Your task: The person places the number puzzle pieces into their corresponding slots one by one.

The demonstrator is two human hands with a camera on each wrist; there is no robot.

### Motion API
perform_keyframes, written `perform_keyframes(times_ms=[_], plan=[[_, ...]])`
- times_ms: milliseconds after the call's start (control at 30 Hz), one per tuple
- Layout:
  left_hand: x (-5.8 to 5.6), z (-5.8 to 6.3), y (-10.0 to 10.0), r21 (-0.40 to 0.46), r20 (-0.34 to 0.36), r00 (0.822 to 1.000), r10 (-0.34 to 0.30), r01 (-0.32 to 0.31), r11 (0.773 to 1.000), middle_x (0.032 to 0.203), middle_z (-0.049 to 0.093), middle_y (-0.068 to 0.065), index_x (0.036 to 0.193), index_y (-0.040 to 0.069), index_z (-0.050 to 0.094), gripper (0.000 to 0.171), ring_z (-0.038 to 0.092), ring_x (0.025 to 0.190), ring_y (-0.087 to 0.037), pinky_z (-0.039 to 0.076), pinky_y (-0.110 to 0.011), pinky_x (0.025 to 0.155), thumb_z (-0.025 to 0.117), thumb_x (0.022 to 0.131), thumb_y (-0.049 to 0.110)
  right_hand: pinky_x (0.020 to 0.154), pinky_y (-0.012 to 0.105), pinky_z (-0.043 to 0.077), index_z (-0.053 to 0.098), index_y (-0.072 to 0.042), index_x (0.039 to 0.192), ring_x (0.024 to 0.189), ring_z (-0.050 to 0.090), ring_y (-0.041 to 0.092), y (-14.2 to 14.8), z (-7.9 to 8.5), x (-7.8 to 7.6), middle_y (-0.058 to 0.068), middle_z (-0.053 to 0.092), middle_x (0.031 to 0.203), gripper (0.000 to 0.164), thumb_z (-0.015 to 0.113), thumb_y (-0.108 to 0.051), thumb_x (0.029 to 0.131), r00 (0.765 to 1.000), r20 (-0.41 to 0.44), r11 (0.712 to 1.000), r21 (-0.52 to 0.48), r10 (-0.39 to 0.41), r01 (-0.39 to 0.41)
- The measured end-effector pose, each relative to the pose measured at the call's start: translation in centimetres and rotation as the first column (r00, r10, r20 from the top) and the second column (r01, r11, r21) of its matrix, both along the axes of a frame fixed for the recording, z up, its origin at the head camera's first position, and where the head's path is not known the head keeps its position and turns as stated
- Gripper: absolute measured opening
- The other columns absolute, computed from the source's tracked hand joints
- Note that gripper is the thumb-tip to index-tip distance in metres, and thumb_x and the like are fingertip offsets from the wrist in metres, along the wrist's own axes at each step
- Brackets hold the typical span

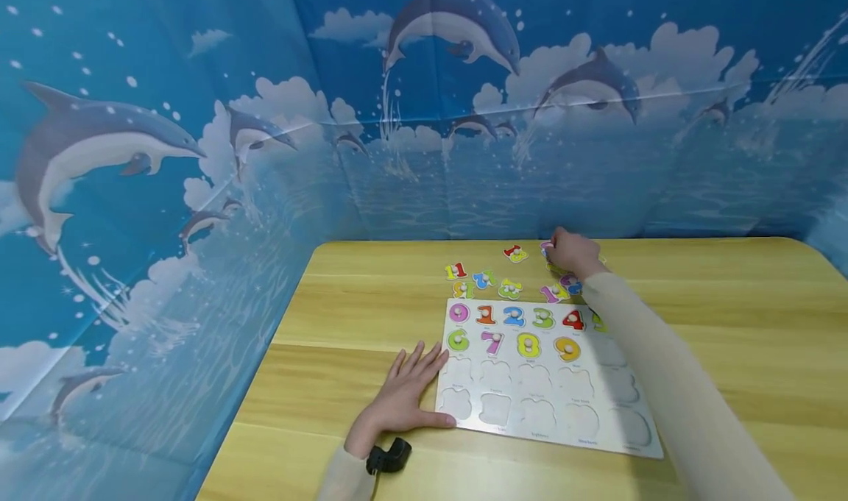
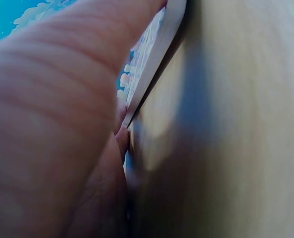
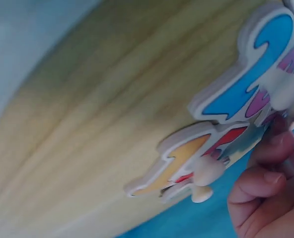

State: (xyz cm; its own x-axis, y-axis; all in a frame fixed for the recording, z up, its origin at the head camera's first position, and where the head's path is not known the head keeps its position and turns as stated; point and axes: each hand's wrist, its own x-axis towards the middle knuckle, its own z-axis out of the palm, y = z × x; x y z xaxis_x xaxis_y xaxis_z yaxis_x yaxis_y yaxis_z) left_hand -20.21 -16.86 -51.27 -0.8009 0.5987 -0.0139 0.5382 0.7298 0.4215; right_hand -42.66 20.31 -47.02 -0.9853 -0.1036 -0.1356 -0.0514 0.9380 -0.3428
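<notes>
A white number puzzle board (image 1: 550, 431) lies on the table, with knobbed digits from 0 in its upper two rows and bare recesses in its lower rows. My left hand (image 1: 407, 394) rests at the board's left edge, fingers spread and thumb on the lower corner. In the left wrist view, the board's edge (image 2: 157, 54) runs beside the hand. At the table's back, my right hand (image 1: 575, 254) reaches among loose number pieces, its fingers (image 3: 258, 186) curled. Close by are a blue-and-purple piece (image 3: 251, 74) and an orange-and-red piece (image 3: 182, 153). Whether the fingertips pinch a knob is unclear.
More loose pieces lie behind the board, including a yellow-and-red 11 (image 1: 456, 271), a blue-and-green piece (image 1: 483, 279) and a red-and-yellow one (image 1: 514, 254). A dolphin-print curtain (image 1: 411, 185) borders the wooden table (image 1: 311, 368) at the back and left.
</notes>
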Motion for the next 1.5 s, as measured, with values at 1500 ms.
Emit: perform_keyframes(times_ms=[1500], plan=[[0.0,0.2,0.2,0.002,0.031,0.999,0.006,-0.006,1.0,0.159,0.005,0.002,0.154,0.02,0.013,0.104,-0.004,0.143,-0.024,-0.007,-0.046,0.112,0.062,0.076,0.069,0.047,0.027,0.023,0.046,-0.017,0.072,0.049,0.036,0.012,6.0,1.3,16.1,-0.004,0.038,0.058,0.027,0.059,-0.028,0.093,0.958,-0.091,0.961,-0.025,0.271,-0.275]])
